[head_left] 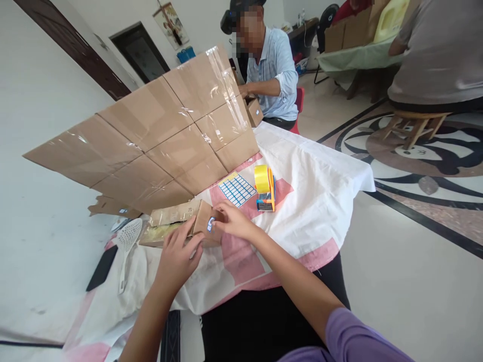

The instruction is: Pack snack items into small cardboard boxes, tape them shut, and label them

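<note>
A small cardboard box [209, 213] lies on the cloth in front of me, clear tape along its side and a small blue-and-white label [210, 224] on its end. My left hand [179, 254] rests against the near side of the box, fingers spread. My right hand [236, 221] grips the box's end, its thumb by the label and its fingers over the top edge. Beyond the box lie a sheet of blue-bordered labels [237, 189] and a tape dispenser [266, 188] with a yellow roll.
A tall taped cardboard partition [162, 136] stands across the table. To the left lie a white slotted skimmer [128, 239] and a black flat object [101, 268]. A co-worker in a light blue shirt [275, 65] sits behind the partition; another person [441, 55] sits on a wooden stool at right.
</note>
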A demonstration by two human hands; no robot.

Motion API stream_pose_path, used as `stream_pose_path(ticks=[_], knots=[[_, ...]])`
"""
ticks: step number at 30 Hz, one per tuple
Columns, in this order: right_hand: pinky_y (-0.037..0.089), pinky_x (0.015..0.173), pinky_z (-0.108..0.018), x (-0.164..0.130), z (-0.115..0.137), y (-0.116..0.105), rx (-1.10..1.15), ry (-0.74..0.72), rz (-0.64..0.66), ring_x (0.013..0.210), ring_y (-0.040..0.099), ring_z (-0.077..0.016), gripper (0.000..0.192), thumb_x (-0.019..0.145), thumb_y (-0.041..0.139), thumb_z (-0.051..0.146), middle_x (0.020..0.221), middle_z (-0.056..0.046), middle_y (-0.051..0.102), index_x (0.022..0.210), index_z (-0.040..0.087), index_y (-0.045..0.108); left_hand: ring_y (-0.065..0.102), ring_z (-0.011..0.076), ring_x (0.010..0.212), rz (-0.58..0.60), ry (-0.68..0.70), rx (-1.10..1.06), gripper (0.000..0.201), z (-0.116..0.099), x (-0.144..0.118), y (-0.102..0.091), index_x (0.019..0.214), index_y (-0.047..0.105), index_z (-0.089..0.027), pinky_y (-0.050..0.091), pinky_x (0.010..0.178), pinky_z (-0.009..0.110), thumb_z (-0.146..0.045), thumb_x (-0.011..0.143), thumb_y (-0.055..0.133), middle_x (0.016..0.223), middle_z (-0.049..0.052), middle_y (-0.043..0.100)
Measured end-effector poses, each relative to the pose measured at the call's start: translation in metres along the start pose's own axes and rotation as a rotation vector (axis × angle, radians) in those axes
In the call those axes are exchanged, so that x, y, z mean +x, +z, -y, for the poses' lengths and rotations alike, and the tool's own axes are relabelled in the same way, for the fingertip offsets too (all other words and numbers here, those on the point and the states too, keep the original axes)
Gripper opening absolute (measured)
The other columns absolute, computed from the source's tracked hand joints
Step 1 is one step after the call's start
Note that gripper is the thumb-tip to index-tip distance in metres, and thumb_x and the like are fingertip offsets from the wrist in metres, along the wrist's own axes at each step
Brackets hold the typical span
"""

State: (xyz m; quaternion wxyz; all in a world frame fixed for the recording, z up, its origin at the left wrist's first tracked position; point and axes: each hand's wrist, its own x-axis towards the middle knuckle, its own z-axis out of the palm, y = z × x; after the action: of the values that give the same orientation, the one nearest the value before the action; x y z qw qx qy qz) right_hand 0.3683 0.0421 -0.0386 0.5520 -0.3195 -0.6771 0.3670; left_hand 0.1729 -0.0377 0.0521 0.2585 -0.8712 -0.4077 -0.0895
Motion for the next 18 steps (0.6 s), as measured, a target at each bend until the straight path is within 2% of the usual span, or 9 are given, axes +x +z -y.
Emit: stream_pose_path(ticks=[1,3,6,11,18], knots=[[0.048,0.093,-0.036,0.001,-0.001,0.001,-0.007,0.005,-0.007,0.103,0.061,-0.0217,0.024,0.081,0.073,0.02,0.107,-0.007,0.064,0.105,0.019,0.065,0.061,0.0296,0.117,0.008,-0.001,0.009,0.023,-0.002,0.001,0.0,0.103,0.074,-0.022,0.045,0.099,0.045,-0.016,0.09,0.056,0.146,0.017,0.053],[0.048,0.082,-0.031,0.002,-0.002,0.004,-0.011,0.021,-0.01,0.088,0.061,-0.0185,0.01,0.083,0.069,0.015,0.092,-0.003,0.064,0.091,0.019,0.065,0.06,0.032,0.118,0.039,0.003,0.037,0.031,-0.006,0.003,-0.001,0.11,0.075,-0.025,0.045,0.099,0.047,-0.014,0.088,0.056,0.146,0.018,0.053],[0.045,0.073,-0.028,0.002,-0.004,0.009,-0.012,0.035,-0.018,0.077,0.059,-0.0161,0.008,0.084,0.065,0.011,0.082,-0.001,0.064,0.082,0.019,0.064,0.06,0.0352,0.119,0.11,-0.021,0.124,0.046,-0.015,0.009,-0.003,0.121,0.073,-0.032,0.045,0.097,0.051,-0.008,0.086,0.055,0.142,0.019,0.055],[0.043,0.068,-0.025,0.001,-0.004,0.011,0.018,0.053,-0.007,0.072,0.061,-0.0151,0.009,0.088,0.059,0.014,0.079,0.0,0.066,0.083,0.019,0.063,0.06,0.0366,0.117,0.221,-0.11,0.239,0.047,-0.027,0.019,-0.004,0.12,0.074,-0.032,0.046,0.092,0.05,-0.008,0.088,0.051,0.139,0.021,0.057],[0.044,0.067,-0.025,0.001,-0.003,0.004,0.048,0.067,0.008,0.073,0.062,-0.0157,0.007,0.089,0.059,0.017,0.08,-0.001,0.068,0.085,0.019,0.063,0.058,0.0368,0.116,0.263,-0.135,0.259,0.048,-0.028,0.022,-0.002,0.124,0.071,-0.031,0.047,0.089,0.049,-0.009,0.09,0.045,0.141,0.022,0.054]])
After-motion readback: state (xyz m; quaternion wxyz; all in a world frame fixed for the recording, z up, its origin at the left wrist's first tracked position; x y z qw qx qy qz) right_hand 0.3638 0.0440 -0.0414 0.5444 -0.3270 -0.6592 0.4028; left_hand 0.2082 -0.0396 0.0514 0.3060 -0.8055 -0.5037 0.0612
